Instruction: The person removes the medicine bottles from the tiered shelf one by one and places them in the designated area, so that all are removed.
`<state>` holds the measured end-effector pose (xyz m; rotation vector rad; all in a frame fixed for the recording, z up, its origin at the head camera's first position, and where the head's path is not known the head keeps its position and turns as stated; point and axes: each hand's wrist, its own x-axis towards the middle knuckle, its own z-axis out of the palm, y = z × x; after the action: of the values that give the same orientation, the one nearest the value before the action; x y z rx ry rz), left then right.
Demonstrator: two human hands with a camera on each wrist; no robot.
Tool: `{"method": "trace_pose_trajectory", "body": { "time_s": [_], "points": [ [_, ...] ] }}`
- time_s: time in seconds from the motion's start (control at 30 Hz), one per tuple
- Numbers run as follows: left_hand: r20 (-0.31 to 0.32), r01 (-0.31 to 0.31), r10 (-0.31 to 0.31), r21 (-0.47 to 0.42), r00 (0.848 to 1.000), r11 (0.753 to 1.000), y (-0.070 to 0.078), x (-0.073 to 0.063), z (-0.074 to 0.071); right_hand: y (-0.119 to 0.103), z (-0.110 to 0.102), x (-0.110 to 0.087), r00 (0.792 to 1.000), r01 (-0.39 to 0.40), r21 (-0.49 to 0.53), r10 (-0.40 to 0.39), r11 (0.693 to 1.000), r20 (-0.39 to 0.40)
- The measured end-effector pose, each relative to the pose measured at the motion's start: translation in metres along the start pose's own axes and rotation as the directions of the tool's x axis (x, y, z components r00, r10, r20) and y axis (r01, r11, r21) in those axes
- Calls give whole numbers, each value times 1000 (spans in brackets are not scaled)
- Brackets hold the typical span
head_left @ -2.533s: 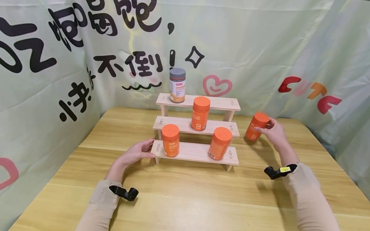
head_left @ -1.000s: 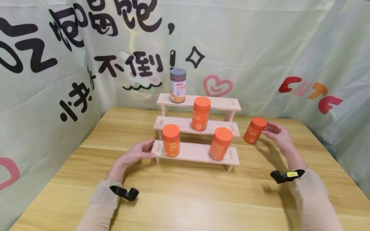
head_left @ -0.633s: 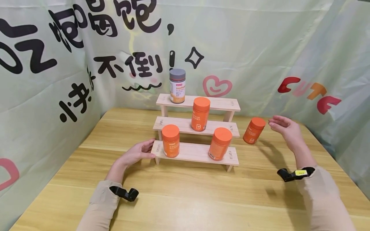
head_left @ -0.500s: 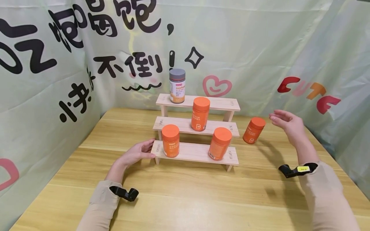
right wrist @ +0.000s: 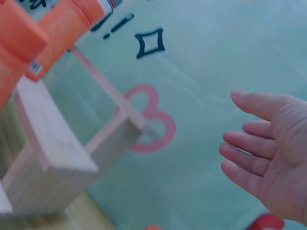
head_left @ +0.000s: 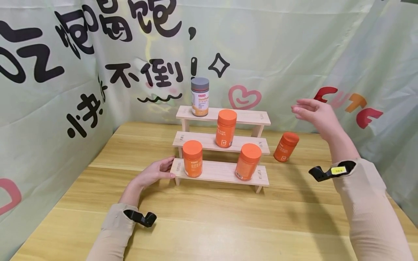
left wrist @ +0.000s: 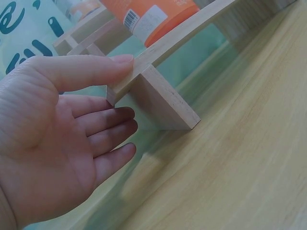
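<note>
Table [head_left: 212, 224] of yellow-brown wood comes first, with two beige sleeves [head_left: 111, 228] reaching over it, a small black wrist camera at each cuff. The left hand [head_left: 153, 173] is at the near left end of a pale three-tiered wooden stand [head_left: 217, 170]: its thumb lies along the lowest shelf's front edge and the forefinger meets the end, so the plank is lightly pinched between them, the other fingers extended below.

On that lowest shelf stand two orange jars, one at the left [head_left: 192, 159] and one toward the right [head_left: 248, 162], whose lid covers part of the view to the middle shelf [head_left: 199, 139]. Another orange jar [head_left: 226, 128] is on the middle shelf, right of centre, partly hiding the top shelf [head_left: 246, 115].

Right of the stand, well apart from the left hand, the loose orange jar [head_left: 286, 146] is on the table. The right hand [head_left: 321, 116] hangs in the air above and to its right, touching nothing, thumb apart from loosely extended fingers.

A grey-lidded jar [head_left: 200, 97] tops the stand at the left, and behind everything hangs a pale green curtain [head_left: 287, 47] with black characters and a pink heart [head_left: 244, 97].
</note>
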<state>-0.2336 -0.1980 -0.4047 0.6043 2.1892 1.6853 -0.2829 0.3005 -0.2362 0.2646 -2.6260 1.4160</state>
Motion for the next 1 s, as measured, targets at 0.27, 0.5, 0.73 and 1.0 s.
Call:
{"method": "trace_pose_trajectory", "body": {
  "time_s": [0.27, 0.5, 0.73, 1.0],
  "points": [
    [-2, 9, -9, -7, 1000, 1000, 1, 0, -1, -42, 19, 20, 999, 17, 75, -20, 997, 40],
    [1, 8, -8, -31, 1000, 999, 1, 0, 1, -70, 43, 36, 994, 58, 136, -70, 989, 85],
    [-4, 13, -14, -39, 1000, 999, 3, 0, 2, -101, 71, 51, 986, 78, 188, -104, 979, 133],
    [4, 16, -16, -41, 1000, 999, 2, 0, 1, -125, 102, 65, 982, 55, 152, -81, 987, 169]
  ]
}}
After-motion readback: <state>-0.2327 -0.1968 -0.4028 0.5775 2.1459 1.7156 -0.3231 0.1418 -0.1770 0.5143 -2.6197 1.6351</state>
